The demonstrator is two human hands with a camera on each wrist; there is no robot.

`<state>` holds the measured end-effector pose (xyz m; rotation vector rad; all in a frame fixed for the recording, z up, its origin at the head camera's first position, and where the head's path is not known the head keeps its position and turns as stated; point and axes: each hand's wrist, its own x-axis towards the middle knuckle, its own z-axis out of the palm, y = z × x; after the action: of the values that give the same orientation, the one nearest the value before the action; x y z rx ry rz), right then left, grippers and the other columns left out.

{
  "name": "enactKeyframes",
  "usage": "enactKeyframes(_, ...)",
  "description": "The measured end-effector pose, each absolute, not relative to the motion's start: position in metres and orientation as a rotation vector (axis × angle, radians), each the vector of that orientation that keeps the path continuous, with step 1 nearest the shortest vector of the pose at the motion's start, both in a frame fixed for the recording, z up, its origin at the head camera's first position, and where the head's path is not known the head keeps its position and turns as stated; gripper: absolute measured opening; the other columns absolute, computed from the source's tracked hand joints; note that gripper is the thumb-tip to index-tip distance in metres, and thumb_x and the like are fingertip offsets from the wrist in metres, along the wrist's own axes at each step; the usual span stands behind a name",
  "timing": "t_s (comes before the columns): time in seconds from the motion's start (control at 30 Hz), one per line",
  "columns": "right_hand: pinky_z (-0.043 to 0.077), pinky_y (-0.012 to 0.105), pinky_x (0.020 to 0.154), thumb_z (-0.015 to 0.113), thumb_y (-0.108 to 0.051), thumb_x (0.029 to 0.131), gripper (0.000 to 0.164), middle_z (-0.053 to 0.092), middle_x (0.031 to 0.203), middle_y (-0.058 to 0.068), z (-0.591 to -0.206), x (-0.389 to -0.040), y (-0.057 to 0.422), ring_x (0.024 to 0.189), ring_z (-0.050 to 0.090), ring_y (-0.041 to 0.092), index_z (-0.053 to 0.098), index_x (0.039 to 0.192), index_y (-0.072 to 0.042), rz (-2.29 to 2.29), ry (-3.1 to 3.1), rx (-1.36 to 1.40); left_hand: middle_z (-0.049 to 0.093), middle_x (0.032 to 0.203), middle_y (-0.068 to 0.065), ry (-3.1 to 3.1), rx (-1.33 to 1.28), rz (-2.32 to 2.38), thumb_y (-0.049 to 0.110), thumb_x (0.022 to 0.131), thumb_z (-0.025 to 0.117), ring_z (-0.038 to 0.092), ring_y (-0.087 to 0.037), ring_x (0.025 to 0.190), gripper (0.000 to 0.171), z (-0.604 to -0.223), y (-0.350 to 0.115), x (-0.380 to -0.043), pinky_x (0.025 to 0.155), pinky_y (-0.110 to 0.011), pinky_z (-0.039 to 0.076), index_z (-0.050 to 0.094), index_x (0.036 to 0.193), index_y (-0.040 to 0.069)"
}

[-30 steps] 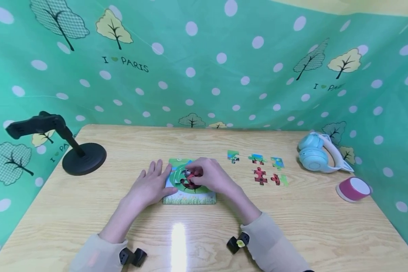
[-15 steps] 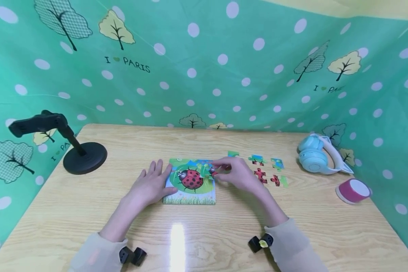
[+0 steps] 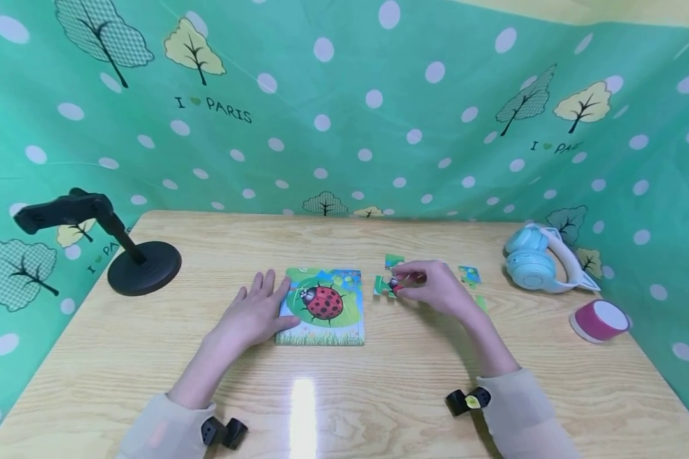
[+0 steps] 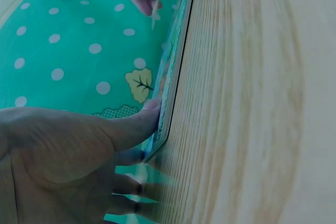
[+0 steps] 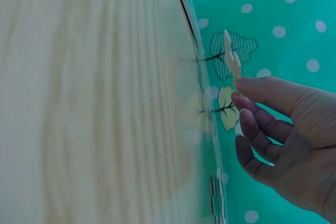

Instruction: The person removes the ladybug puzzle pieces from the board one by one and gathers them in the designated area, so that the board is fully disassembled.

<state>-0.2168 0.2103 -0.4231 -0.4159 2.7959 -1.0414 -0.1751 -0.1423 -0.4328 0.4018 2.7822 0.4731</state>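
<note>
A square ladybug jigsaw puzzle board (image 3: 321, 336) lies in the middle of the table. My left hand (image 3: 252, 312) rests at its left edge, fingers spread and fairly straight, the thumb on the lower left part; the left wrist view has the thumb (image 4: 131, 127) against the board's side. To the right of the board, my right hand (image 3: 439, 288) pinches a green and red puzzle piece (image 3: 382, 287) between thumb and index finger. Edge-on in the right wrist view, that puzzle piece (image 5: 232, 59) is held above the table. The right hand covers some of the loose pieces behind it.
Loose puzzle pieces show around the right hand: one puzzle piece (image 3: 393, 260) beyond it and another piece (image 3: 469, 275) to its right. Farther right are blue headphones (image 3: 531, 264) and a pink cylinder (image 3: 597, 320). A black stand (image 3: 143, 268) is at the left.
My right hand has lifted the puzzle piece off the board and carried it right, toward the loose pieces. The ladybug picture on the board is now uncovered. My left hand has stayed put.
</note>
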Motion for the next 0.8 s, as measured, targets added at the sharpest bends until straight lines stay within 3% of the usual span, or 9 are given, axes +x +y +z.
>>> enactKeyframes(0.43, 0.06, 0.039, 0.088, 0.079, -0.011, 0.089, 0.045, 0.077, 0.118, 0.005, -0.426, -0.223, 0.226, 0.101, 0.072, 0.019, 0.07, 0.133, -0.013, -0.965, 2.799, -0.399, 0.011, 0.169, -0.032, 2.782, 0.408, 0.454, 0.048, 0.101, 0.061, 0.01, -0.054, 0.156, 0.083, -0.432, -0.141, -0.176, 0.123, -0.073, 0.017, 0.028, 0.162, 0.003)
enactKeyframes(0.8, 0.059, 0.036, 0.086, 0.079, -0.01, 0.089, 0.043, 0.077, 0.11, 0.003, -0.432, -0.226, 0.229, 0.099, 0.069, 0.018, 0.071, 0.131, -0.012, -0.906, 2.803, -0.417, 0.011, 0.169, -0.032, 2.785, 0.406, 0.46, 0.046, 0.101, 0.062, 0.009, -0.054, 0.156, 0.082, -0.432, -0.142, -0.176, 0.123, -0.073, 0.016, 0.027, 0.162, 0.003)
